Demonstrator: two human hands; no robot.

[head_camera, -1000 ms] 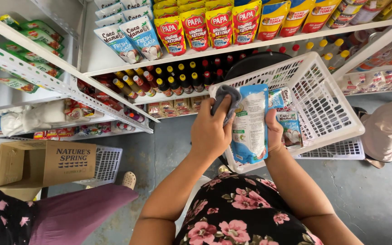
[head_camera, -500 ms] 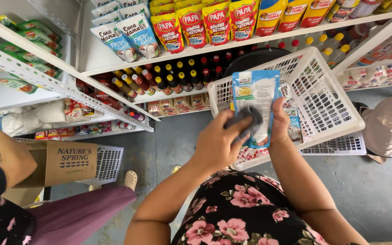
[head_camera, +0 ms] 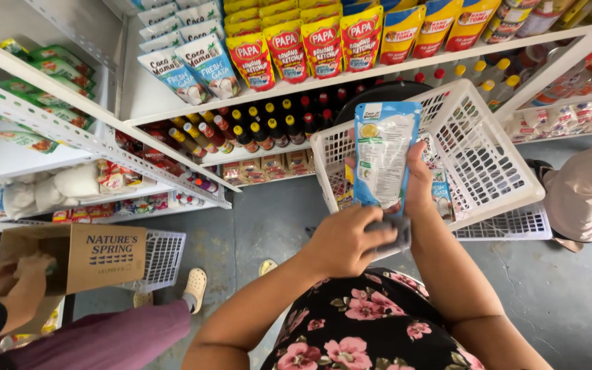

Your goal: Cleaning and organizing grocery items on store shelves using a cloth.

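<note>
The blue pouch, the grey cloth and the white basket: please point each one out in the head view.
blue pouch (head_camera: 383, 161), head view, middle of its pale back panel.
grey cloth (head_camera: 393, 231), head view, the part showing beside the left hand (head_camera: 346, 240).
white basket (head_camera: 498, 161), head view, its lattice side wall.

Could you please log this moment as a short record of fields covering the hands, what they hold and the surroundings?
Setting: shop aisle with white shelves of pouches and bottles
Right hand: holds a blue pouch upright
Left hand: presses a grey cloth to the pouch's bottom edge
Behind the pouch: white basket
Co-worker's hand: on a cardboard box, lower left
</note>
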